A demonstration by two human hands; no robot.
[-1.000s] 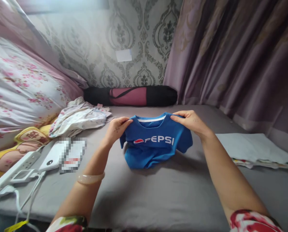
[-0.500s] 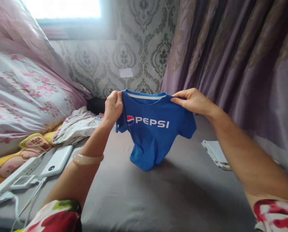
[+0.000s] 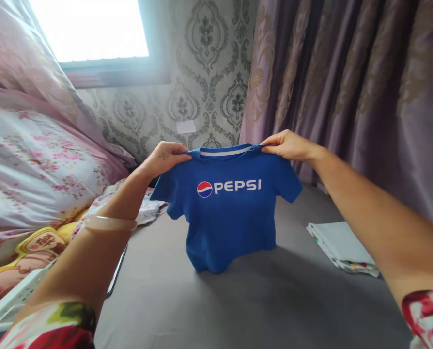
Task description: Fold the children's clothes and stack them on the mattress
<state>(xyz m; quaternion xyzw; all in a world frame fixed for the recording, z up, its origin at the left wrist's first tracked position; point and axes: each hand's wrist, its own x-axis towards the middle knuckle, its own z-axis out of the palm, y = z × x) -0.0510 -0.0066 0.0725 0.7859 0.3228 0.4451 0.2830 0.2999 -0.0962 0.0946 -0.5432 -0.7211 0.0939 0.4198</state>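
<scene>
A blue T-shirt (image 3: 231, 218) with a PEPSI print hangs upright in front of me, its front facing me and its hem at the grey bed sheet. My left hand (image 3: 167, 157) pinches the shoulder on the left of the collar. The other shoulder is pinched between the thumb and fingers of my right hand (image 3: 289, 144). Both short sleeves droop outward below my hands. A white strip shows inside the neckline.
Folded white cloth (image 3: 342, 246) lies on the grey sheet (image 3: 158, 300) at right. To the left are a crumpled light garment (image 3: 149, 211), a yellow cartoon cushion (image 3: 38, 245), a white power strip (image 3: 23, 295) and floral bedding (image 3: 45, 179). Purple curtains (image 3: 347, 87) hang behind.
The T-shirt has been spread wider and flatter, its print now level and unwrinkled. My left hand has turned from a fist-like grip to a pinch with the fingers pointing right. The view has tilted up slightly.
</scene>
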